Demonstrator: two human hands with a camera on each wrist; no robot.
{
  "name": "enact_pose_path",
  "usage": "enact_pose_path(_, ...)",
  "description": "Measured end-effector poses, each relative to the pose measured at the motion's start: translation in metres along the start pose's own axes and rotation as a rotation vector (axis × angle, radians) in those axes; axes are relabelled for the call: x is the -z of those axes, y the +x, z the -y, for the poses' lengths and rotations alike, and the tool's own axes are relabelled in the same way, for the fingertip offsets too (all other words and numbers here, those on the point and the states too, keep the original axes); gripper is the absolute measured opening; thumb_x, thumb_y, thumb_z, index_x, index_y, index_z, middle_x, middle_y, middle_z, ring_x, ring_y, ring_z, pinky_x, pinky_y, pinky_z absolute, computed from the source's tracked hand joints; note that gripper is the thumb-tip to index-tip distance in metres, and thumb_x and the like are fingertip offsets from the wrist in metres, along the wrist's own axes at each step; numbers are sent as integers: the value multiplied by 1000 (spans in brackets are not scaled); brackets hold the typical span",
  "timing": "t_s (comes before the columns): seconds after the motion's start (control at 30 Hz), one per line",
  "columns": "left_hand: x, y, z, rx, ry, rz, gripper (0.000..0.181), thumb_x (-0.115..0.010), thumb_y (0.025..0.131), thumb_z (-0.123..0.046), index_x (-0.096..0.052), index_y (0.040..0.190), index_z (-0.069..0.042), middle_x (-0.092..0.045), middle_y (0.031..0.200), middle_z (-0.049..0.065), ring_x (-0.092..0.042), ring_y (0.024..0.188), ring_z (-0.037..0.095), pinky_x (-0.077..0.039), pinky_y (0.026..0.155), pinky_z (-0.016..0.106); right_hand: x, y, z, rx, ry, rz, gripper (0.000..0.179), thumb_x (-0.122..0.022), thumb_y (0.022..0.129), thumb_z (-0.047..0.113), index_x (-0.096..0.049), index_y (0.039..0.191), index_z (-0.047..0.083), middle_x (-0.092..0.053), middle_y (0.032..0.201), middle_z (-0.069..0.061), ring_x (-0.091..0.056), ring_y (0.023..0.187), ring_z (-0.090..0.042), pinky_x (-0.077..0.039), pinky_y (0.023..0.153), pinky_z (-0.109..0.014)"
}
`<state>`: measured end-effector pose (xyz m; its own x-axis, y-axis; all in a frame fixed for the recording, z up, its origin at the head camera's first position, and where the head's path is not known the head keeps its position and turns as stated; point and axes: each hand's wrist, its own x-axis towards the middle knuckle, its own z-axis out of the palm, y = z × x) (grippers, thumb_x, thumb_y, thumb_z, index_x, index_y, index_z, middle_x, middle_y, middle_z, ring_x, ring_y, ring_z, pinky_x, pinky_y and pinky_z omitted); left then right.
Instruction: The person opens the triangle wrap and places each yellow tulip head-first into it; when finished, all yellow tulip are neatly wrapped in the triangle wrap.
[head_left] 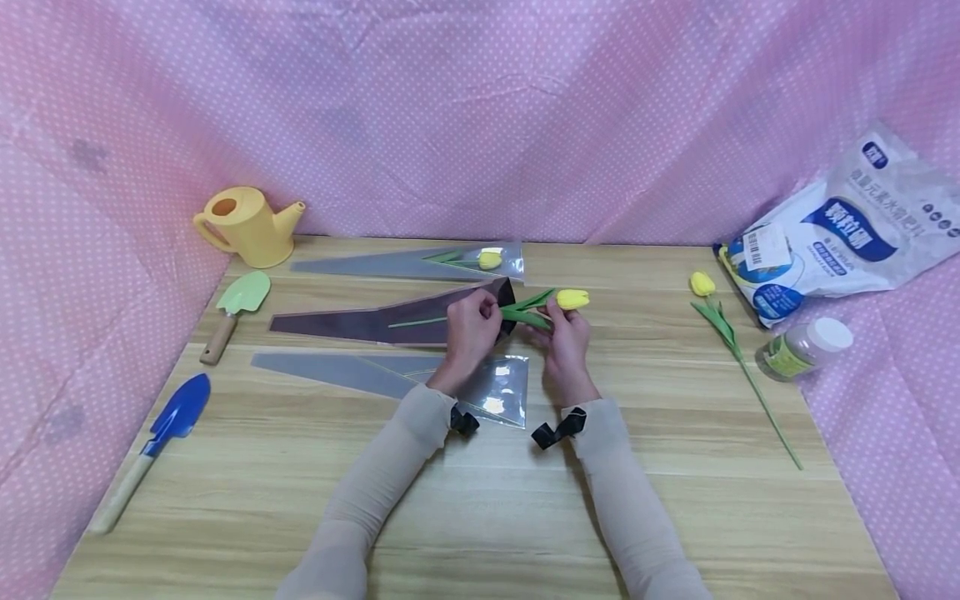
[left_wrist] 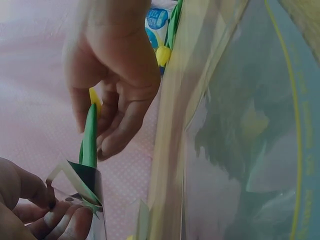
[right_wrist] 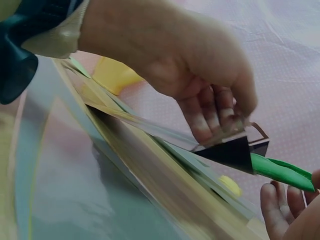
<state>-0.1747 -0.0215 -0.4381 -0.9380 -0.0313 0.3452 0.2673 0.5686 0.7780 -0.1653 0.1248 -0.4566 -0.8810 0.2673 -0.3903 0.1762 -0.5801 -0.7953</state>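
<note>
Nearer the worktop's (head_left: 750, 533) far edge than its near one, the yellow tulip (head_left: 531, 317) lies roughly parallel to both, stem (head_left: 416, 322) leftward inside the dark sleeve (head_left: 375, 315); the left hand (head_left: 472, 325), fingers curled, pinches the sleeve's mouth; the right hand (head_left: 568, 342), nearer the bloom (head_left: 573, 299), pinches the tulip below it.

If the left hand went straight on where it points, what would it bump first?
Past the dark sleeve it pinches, the left hand would probably meet the far clear sleeve, though depth is unclear.
</note>
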Motion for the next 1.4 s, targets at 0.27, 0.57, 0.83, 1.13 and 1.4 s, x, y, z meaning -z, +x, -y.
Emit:
enact_pose_path(0.27,0,0,-1,1,-2,-11,10,-63,84,2,-73,85,2,-71,71,13,-65,62,24,-53,58,31,-1,0,-2,-18,-21,32,16,-60,100,24,-58,111,13,-69,92,1,-71,73,-8,-60,73,-26)
enact_pose_path(0.57,0,-1,-3,-9,-7,2,11,-62,85,1,-73,86,3,-71,72,12,-65,62,23,-53,59,31,3,1,0,-21,-31,-11,18,-62,99,23,-60,114,13,-67,95,1,-70,81,-9,-60,76,-26)
enact_pose_path(0.83,-1,-2,-4,-31,6,-9,10,-62,84,2,-72,82,0,-71,70,12,-64,62,23,-53,60,32,-2,-4,-5,-45,-91,35,22,-61,99,25,-59,119,14,-65,101,0,-70,84,-7,-59,80,-24)
enact_pose_path(1.13,-1,-3,-8,-55,12,-12,8,-64,84,2,-72,83,0,-71,71,12,-65,62,23,-53,58,31,-3,-3,-8,-44,-104,42,23,-64,98,26,-60,116,13,-66,101,0,-69,75,-5,-59,74,-22)
enact_pose_path(1.4,-2,-3,-9,-63,10,14,8,-65,85,2,-72,86,1,-73,75,13,-66,65,23,-55,59,31,-7,-5,-10,-53,-152,32,24,-62,99,25,-58,120,13,-62,107,1,-63,91,-8,-56,77,-21)
